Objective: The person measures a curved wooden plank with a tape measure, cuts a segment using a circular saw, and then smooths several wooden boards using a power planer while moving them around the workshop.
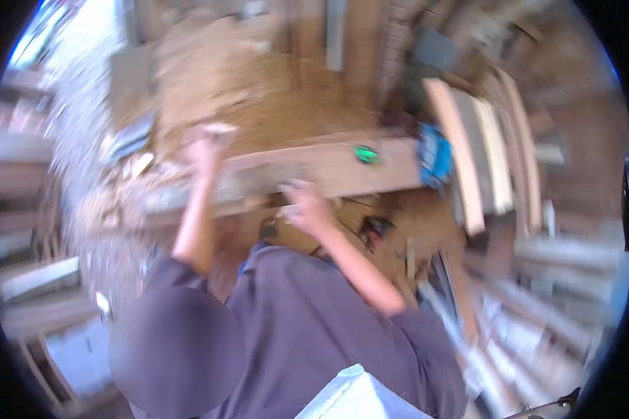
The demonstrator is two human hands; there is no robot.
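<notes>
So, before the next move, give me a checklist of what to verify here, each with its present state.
1. Pale board free of loose items: not ok; a small green object sits on it.
2. Blue item in view: ok, at the board's right end.
3. Red-and-black object off the board: ok.
4. Left hand empty: cannot tell, blurred.
5. Right hand touching wood: cannot tell, blurred.

Left hand (208, 142) reaches forward — right hand (309, 208), forearm (363, 267) slanting inward, sits nearer the torso (314, 314).
</notes>
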